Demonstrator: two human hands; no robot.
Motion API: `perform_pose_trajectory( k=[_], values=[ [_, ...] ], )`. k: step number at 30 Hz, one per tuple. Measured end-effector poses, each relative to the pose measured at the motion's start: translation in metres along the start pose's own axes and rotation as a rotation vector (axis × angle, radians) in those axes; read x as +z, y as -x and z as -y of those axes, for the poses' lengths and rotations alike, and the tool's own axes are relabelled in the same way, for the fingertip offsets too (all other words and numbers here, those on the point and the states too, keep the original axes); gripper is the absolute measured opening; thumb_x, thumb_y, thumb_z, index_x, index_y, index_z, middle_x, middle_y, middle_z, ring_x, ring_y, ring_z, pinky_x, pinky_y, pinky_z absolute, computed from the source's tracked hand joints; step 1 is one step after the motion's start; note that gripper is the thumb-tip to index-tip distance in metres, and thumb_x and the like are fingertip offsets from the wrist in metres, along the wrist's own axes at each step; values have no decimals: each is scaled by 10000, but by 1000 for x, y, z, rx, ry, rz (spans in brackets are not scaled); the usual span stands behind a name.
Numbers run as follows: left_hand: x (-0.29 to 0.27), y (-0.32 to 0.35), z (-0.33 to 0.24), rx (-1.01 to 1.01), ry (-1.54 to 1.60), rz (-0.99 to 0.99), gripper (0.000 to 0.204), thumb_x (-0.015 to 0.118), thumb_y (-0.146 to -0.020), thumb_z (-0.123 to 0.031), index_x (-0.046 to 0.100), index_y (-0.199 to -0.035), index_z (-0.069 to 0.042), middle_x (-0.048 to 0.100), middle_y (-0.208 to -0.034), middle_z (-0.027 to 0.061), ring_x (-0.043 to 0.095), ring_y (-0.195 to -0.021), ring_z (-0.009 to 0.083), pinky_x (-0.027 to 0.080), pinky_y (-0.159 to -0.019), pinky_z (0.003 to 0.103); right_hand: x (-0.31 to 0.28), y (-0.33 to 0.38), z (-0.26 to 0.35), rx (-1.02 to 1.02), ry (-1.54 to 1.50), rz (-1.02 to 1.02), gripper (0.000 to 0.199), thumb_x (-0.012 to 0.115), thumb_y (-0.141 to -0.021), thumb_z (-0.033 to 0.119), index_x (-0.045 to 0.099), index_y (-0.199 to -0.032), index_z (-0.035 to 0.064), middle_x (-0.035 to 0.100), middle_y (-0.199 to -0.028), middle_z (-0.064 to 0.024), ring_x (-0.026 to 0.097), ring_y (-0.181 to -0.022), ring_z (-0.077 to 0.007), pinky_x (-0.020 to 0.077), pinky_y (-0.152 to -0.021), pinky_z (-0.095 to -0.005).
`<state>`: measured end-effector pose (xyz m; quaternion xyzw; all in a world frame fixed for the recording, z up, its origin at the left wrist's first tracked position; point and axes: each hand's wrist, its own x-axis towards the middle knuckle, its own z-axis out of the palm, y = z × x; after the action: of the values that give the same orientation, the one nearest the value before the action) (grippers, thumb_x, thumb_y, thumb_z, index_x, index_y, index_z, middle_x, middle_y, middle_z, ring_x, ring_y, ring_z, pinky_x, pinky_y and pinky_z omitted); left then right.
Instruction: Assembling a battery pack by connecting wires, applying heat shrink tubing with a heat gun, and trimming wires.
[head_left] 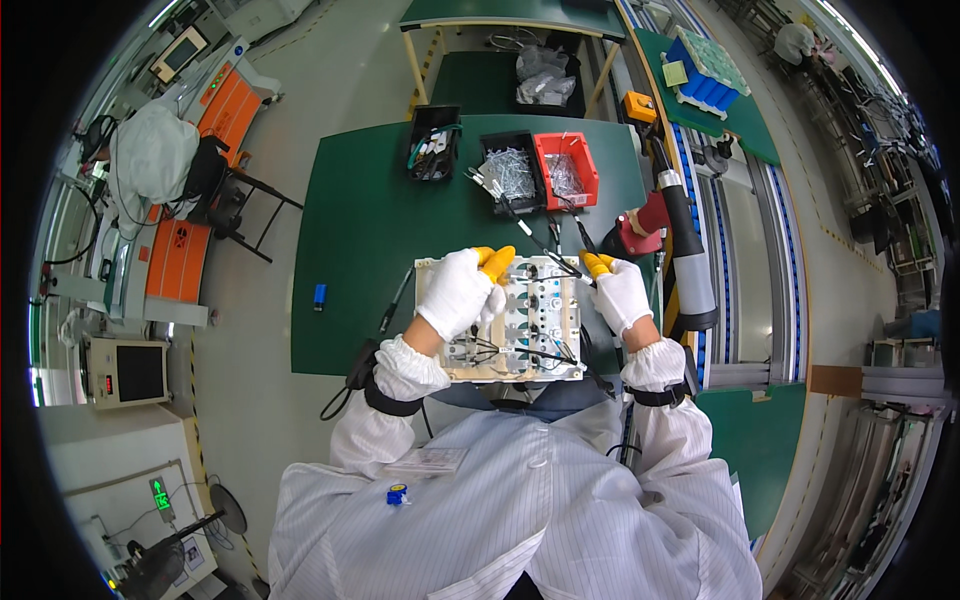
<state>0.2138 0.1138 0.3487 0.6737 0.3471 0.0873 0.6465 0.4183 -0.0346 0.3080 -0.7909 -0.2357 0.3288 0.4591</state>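
A cream-coloured, tray-like panel (460, 374) with rows of metal strips, small parts and black wires lies at the table's near edge. My left hand (456, 292), in a white glove with yellow fingertips, rests over its upper left part. Those fingers are bent together, and what they hold, if anything, is hidden. At the panel's upper right corner my right hand (621, 294), gloved the same way, has its fingers closed on a black cable (556, 258). That cable runs across the panel's far edge, with white tags on it.
On the green table (370, 240) stand a black bin of tools (433, 168), a black bin of screws (510, 175) and a red bin of small metal parts (566, 172). A red-and-black power tool (640, 225) is at right. A blue object (320, 296) lies left.
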Motion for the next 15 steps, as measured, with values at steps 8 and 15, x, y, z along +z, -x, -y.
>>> perform_pose_trajectory(
  k=[8, 15],
  values=[
    [1, 1, 18, 182, 68, 13, 320, 570, -1022, -250, 652, -1090, 51, 702, -905, 92, 664, -784, 125, 529, -705, 256, 4, -6, -11, 18, -1, -34, 260, 581, -890, 23, 690, -1115, -49, 673, -800, -81, 578, -601, -127, 445, -543, -275],
    [-2, 20, 5, 210, 54, 138, 350, 722, -926, -213, 657, -1178, 19, 713, -1112, 119, 672, -1057, 185, 515, -942, 286, 3, -4, -7, 86, -50, -22, 281, 597, -865, 6, 693, -1125, -37, 672, -796, -75, 579, -595, -125, 443, -538, -275]
  ],
)
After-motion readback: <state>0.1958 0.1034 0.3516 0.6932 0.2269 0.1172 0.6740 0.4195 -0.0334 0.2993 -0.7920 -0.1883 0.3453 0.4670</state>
